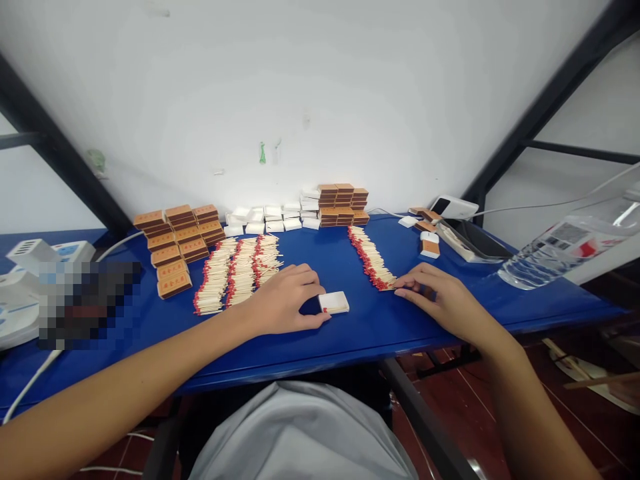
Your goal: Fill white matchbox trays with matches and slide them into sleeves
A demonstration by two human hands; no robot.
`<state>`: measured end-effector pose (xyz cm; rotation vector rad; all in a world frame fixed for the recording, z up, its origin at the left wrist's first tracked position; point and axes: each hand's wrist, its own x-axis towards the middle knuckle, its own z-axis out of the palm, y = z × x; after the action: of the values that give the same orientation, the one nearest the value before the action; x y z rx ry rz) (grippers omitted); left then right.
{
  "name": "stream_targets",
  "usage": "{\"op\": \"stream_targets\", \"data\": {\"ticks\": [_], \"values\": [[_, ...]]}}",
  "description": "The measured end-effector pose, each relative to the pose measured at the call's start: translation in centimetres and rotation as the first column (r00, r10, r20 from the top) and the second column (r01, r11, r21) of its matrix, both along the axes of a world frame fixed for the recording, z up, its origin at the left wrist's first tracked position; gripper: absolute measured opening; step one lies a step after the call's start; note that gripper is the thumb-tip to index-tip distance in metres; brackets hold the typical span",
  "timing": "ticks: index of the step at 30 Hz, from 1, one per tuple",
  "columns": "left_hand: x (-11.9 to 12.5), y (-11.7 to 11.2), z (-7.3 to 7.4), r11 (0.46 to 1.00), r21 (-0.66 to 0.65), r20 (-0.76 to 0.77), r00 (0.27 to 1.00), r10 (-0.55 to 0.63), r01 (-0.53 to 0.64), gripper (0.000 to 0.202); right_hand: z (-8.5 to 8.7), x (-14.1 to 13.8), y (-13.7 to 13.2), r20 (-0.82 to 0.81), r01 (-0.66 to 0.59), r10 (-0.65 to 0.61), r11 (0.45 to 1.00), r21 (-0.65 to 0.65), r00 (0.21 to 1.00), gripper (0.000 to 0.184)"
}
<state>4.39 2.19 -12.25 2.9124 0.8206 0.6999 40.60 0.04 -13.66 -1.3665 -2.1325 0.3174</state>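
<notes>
My left hand (293, 300) grips the left end of a small white matchbox tray (337, 301) on the blue table, thumb at its near side and fingers at its far side. A little red shows at the tray's near left corner. With fingertips pinched together, my right hand (435, 297) is at the near end of a long row of red-tipped matches (371, 259); a few matchsticks seem to be between the fingers. Beyond my left hand lie several more rows of matches (240, 270), partly covered by that hand.
Stacked brown matchboxes (180, 243) stand at the left, with another stack (343, 205) against the wall. White trays (273, 217) line the back. On the right are a white-and-brown matchbox (429, 245), a dark phone-like device (473, 240) and a tilted plastic bottle (565, 243). A power strip (75, 252) sits left.
</notes>
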Motion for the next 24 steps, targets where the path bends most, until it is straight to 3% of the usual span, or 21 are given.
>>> {"op": "stream_targets", "data": {"ticks": [7, 24], "values": [[0.0, 0.0, 0.0, 1.000, 0.002, 0.004, 1.000, -0.003, 0.003, 0.027, 0.4, -0.5, 0.5, 0.068, -0.028, 0.033, 0.997, -0.074, 0.997, 0.041], [0.1, 0.0, 0.1, 1.000, 0.008, -0.003, 1.000, -0.018, 0.018, 0.029, -0.8, 1.1, 1.6, 0.111, 0.029, -0.026, 0.999, -0.032, 0.994, 0.035]]}}
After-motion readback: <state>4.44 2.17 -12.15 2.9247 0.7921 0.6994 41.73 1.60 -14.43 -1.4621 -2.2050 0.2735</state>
